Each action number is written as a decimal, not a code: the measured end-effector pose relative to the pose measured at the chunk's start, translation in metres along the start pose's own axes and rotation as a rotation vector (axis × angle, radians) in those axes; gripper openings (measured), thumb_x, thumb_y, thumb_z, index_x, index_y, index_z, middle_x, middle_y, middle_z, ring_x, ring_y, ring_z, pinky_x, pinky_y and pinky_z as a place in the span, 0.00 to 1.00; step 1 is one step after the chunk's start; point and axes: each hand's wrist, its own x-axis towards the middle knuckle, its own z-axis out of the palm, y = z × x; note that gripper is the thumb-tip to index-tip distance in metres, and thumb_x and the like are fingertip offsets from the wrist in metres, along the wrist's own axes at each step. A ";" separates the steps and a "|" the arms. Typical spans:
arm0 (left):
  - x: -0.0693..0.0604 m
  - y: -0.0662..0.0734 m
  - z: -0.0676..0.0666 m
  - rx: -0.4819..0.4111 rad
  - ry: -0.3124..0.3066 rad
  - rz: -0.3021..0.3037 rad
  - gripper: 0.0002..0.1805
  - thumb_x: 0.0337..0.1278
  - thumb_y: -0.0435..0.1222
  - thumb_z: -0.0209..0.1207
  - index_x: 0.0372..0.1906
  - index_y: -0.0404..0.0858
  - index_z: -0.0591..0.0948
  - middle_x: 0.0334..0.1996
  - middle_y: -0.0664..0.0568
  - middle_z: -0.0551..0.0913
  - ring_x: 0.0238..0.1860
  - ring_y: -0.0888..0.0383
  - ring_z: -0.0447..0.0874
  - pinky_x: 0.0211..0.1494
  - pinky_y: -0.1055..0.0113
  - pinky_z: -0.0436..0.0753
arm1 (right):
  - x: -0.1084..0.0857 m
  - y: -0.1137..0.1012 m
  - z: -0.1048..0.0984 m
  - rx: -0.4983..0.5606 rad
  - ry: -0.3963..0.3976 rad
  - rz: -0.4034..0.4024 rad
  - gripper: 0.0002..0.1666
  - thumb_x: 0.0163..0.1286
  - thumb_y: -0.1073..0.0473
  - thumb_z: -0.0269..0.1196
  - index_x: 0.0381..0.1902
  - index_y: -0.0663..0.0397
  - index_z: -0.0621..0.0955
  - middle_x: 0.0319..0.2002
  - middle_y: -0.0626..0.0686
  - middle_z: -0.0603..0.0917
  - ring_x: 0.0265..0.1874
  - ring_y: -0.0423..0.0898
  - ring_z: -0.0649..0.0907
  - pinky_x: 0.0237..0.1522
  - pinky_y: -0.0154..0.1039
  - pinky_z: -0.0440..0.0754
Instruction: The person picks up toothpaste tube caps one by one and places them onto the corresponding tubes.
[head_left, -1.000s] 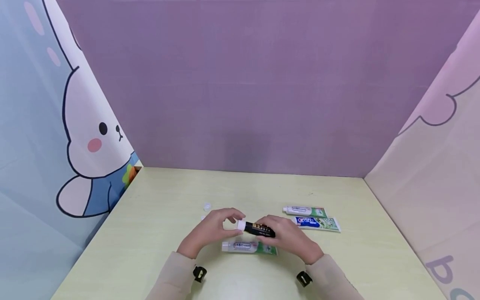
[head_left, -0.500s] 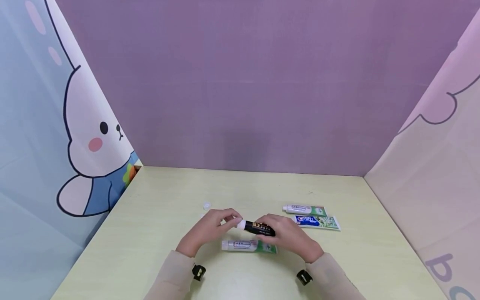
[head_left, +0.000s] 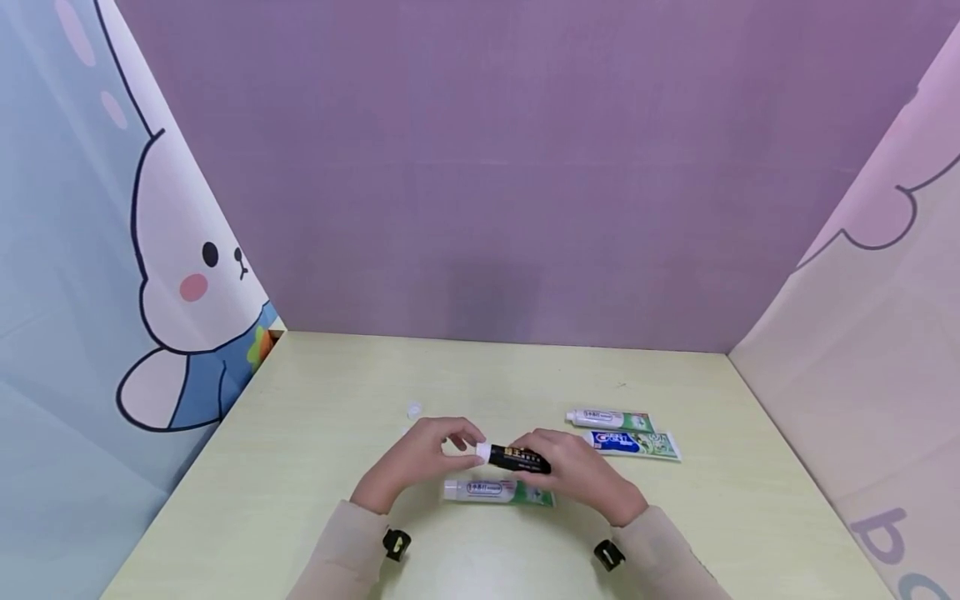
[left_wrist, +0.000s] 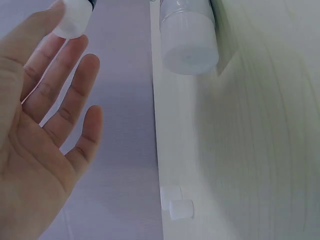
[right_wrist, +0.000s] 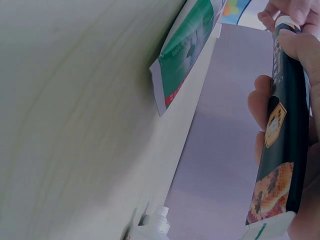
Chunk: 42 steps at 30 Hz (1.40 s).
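Note:
A black toothpaste tube [head_left: 519,458] with gold lettering is held above the table in my right hand [head_left: 576,473], fingers and thumb wrapped round its body. The thumb and fingertips of my left hand [head_left: 422,455] pinch its white cap [left_wrist: 75,19]; the other fingers are spread. Below, a white and green toothpaste tube [head_left: 487,492] lies on the table with its cap on, its green end [right_wrist: 187,55] partly under my right hand in the head view. In the right wrist view the black tube's flat crimped end [right_wrist: 270,225] points toward the camera.
To the right lie a white-green tube [head_left: 609,420], its narrow nozzle uncapped, and a blue-green Crest tube [head_left: 633,445]. Two loose white caps [left_wrist: 181,209] sit on the table beyond my left hand. A purple panel [head_left: 487,167] closes off the back, with printed curtains at both sides.
My left thumb and fingers have shifted and regripped around the white cap. The black tube and my right hand have stayed almost still, as have the tubes on the table.

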 end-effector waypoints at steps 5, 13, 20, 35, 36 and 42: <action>0.000 -0.001 0.001 0.004 0.008 0.033 0.15 0.54 0.37 0.74 0.47 0.50 0.85 0.44 0.66 0.84 0.44 0.62 0.81 0.53 0.53 0.82 | 0.001 0.000 0.001 -0.003 0.012 -0.017 0.17 0.62 0.49 0.74 0.47 0.45 0.84 0.39 0.41 0.84 0.34 0.33 0.80 0.38 0.30 0.82; 0.001 -0.002 0.003 0.046 0.030 0.067 0.19 0.51 0.35 0.75 0.48 0.50 0.85 0.44 0.66 0.83 0.45 0.62 0.80 0.52 0.58 0.82 | 0.002 0.000 0.001 -0.009 0.011 -0.018 0.17 0.63 0.50 0.74 0.47 0.45 0.84 0.39 0.41 0.84 0.34 0.33 0.80 0.37 0.31 0.82; -0.001 -0.004 0.005 0.043 -0.018 -0.006 0.21 0.59 0.46 0.70 0.57 0.51 0.81 0.50 0.59 0.84 0.48 0.62 0.80 0.52 0.59 0.81 | 0.000 0.002 0.003 0.005 0.013 -0.018 0.17 0.62 0.50 0.74 0.48 0.44 0.84 0.38 0.40 0.83 0.34 0.33 0.79 0.38 0.31 0.82; 0.000 -0.006 0.006 0.057 -0.056 -0.025 0.13 0.74 0.53 0.53 0.51 0.55 0.83 0.37 0.56 0.87 0.38 0.66 0.81 0.41 0.65 0.79 | 0.000 0.004 0.003 0.005 -0.009 -0.007 0.17 0.63 0.50 0.73 0.48 0.43 0.84 0.39 0.40 0.83 0.35 0.33 0.80 0.38 0.31 0.82; 0.000 -0.006 0.006 0.054 -0.055 -0.026 0.13 0.74 0.53 0.53 0.51 0.55 0.83 0.37 0.56 0.87 0.38 0.65 0.81 0.41 0.65 0.79 | 0.000 0.004 0.002 0.007 -0.011 -0.005 0.17 0.63 0.50 0.73 0.49 0.43 0.84 0.39 0.40 0.83 0.35 0.33 0.80 0.38 0.31 0.82; 0.000 -0.005 0.007 0.041 -0.056 -0.037 0.12 0.72 0.52 0.55 0.49 0.55 0.83 0.35 0.63 0.86 0.39 0.66 0.81 0.42 0.65 0.80 | 0.000 0.003 0.003 0.006 -0.014 -0.005 0.17 0.64 0.49 0.73 0.49 0.43 0.84 0.40 0.39 0.83 0.35 0.33 0.80 0.38 0.31 0.82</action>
